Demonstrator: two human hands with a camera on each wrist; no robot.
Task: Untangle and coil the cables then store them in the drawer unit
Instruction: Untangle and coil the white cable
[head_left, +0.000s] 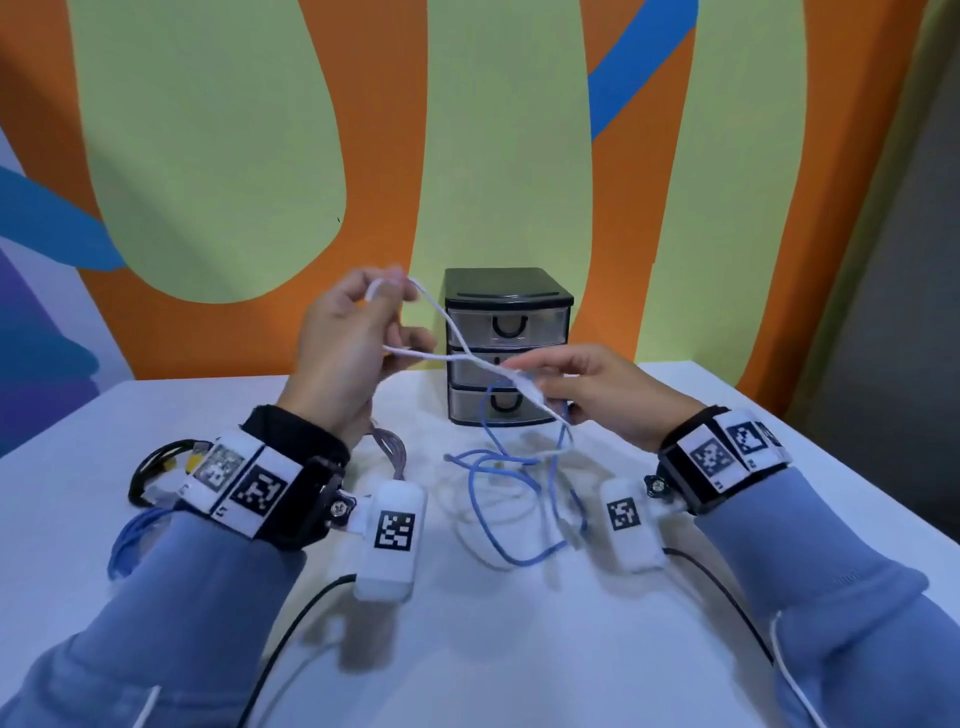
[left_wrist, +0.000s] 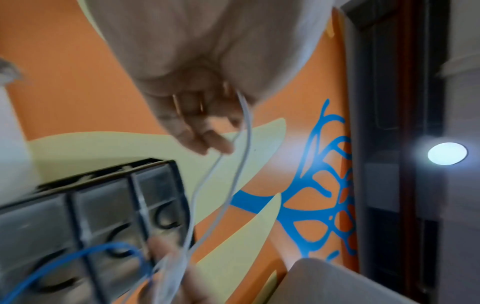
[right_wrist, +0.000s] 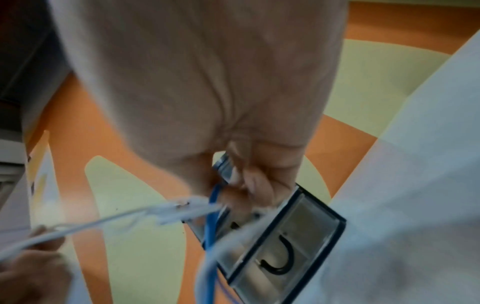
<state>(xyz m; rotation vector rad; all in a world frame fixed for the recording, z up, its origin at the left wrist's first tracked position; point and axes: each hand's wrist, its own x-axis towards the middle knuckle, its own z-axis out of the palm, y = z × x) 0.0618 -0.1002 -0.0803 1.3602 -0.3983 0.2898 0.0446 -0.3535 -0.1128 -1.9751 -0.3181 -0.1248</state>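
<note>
My left hand (head_left: 358, 332) is raised above the table and pinches a loop of the thin white cable (head_left: 457, 332); the left wrist view shows that white cable (left_wrist: 241, 148) hanging from its curled fingers. My right hand (head_left: 587, 389) holds the white cable's plug end and a strand of the blue cable (head_left: 498, 499) in front of the drawer unit (head_left: 506, 343). In the right wrist view the blue cable (right_wrist: 211, 222) and the white plug (right_wrist: 187, 209) run out of its curled fingers. All three drawers look closed. The rest of both cables lies tangled on the table.
The white table (head_left: 519, 649) carries a grey cable bundle (head_left: 392, 447) under my left wrist, a black and yellow cable (head_left: 156, 462) and a blue coil (head_left: 135, 535) at far left. A painted wall stands close behind the drawer unit.
</note>
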